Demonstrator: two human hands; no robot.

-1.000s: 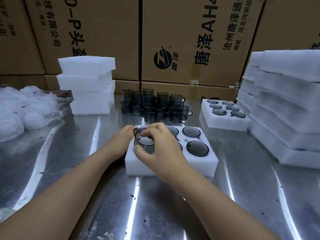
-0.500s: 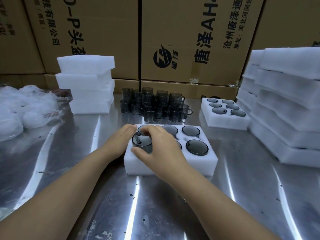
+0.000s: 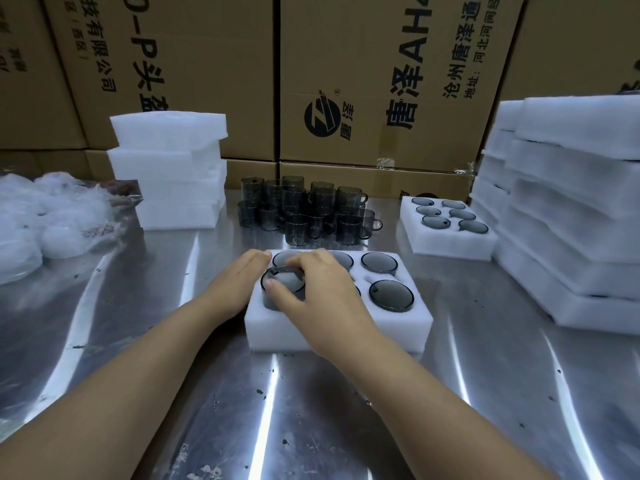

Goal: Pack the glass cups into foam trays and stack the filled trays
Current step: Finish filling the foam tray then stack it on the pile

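A white foam tray (image 3: 408, 323) lies on the steel table in front of me, with smoky grey glass cups sunk in its holes. My right hand (image 3: 322, 296) grips the rim of a grey glass cup (image 3: 282, 284) that sits partly down in the tray's near-left hole. My left hand (image 3: 239, 282) rests flat against the tray's left edge, fingers straight. Two seated cups (image 3: 391, 294) show at the tray's right. A cluster of loose cups (image 3: 304, 211) stands behind the tray.
A second filled foam tray (image 3: 450, 244) lies at the right rear. Tall stacks of foam trays (image 3: 571, 209) stand at the right, a smaller foam stack (image 3: 173, 171) at the left rear. Crumpled plastic bags (image 3: 45, 216) lie far left. Cardboard boxes (image 3: 346, 81) wall the back.
My right hand has pushed the cup lower into the near-left hole of the tray. The left hand has stayed on the tray's left edge.
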